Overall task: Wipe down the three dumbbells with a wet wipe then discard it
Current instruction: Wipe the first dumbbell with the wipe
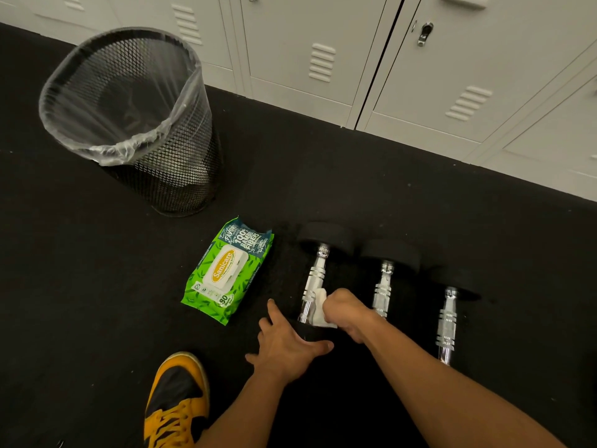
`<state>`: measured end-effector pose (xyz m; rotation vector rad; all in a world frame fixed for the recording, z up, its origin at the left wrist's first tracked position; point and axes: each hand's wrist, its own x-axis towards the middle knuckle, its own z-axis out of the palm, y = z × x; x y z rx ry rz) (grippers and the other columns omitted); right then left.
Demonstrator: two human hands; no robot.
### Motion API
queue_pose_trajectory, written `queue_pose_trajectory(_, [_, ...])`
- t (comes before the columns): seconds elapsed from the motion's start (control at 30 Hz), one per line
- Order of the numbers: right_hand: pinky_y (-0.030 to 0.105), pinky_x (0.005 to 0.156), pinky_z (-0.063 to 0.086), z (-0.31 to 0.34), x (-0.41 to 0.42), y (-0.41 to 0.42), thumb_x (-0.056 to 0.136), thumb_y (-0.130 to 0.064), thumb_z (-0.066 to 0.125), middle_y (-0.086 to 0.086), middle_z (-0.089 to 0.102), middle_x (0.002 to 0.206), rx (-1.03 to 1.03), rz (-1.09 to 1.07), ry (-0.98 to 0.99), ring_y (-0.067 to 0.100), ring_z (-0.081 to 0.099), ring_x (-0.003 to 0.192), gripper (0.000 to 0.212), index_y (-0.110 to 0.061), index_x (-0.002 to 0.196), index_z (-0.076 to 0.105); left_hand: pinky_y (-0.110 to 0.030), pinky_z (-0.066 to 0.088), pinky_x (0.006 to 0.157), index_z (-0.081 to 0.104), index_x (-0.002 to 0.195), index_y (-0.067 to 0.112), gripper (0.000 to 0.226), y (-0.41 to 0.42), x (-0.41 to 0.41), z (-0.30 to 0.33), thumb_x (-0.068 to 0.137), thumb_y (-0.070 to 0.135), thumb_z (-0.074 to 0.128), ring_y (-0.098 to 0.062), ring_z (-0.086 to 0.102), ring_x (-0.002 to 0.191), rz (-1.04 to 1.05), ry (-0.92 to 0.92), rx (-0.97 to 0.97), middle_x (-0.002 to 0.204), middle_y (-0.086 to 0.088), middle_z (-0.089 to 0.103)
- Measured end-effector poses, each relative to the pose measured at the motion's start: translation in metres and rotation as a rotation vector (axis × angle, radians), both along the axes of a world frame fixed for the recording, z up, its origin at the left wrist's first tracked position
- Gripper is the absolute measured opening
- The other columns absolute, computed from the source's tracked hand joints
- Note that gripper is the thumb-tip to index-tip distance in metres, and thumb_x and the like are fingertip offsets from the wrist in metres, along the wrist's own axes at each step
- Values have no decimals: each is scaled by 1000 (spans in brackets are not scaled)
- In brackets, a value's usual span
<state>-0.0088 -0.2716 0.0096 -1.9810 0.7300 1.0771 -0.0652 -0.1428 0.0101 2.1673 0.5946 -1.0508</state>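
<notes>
Three dumbbells with chrome handles and black ends lie side by side on the black floor: the left dumbbell (315,273), the middle dumbbell (384,279) and the right dumbbell (447,318). My right hand (347,313) grips a white wet wipe (319,307) and presses it against the near part of the left dumbbell's handle. My left hand (286,342) rests with spread fingers over that dumbbell's near black end, which it mostly hides. A black mesh bin (181,176) lined with a clear bag stands at the far left.
A green pack of wet wipes (226,274), lid closed, lies left of the dumbbells. White lockers (323,59) run along the back. My yellow and black shoe (176,399) is on the floor near the bottom edge.
</notes>
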Motion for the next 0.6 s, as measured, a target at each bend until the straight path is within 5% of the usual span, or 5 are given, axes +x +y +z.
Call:
queue_pose_trajectory(0.3, [23, 49, 30, 13, 0, 3, 94, -14, 45, -2, 48, 74, -7, 89, -91, 10, 44, 62, 26, -19, 68, 42, -69, 21, 108, -20, 149, 25, 152, -2, 0, 0, 46, 69, 82, -31, 23, 142, -2, -6, 26, 156, -9, 14])
queue_pose_trajectory(0.5, [38, 74, 58, 21, 9, 3, 87, -5, 41, 6, 63, 88, 74, 27, -150, 18, 60, 79, 24, -10, 85, 63, -69, 21, 108, -20, 149, 25, 152, -1, 0, 1, 46, 69, 82, -31, 23, 142, -8, -6, 25, 156, -8, 15])
queue_pose_trajectory(0.6, [20, 59, 47, 28, 13, 2, 88, 0, 42, 3, 62, 87, 71, 142, -305, 12, 58, 74, 24, -11, 81, 62, -69, 20, 108, -20, 150, 24, 151, -1, 0, 2, 47, 69, 82, -31, 23, 142, -4, -4, 19, 156, -9, 15])
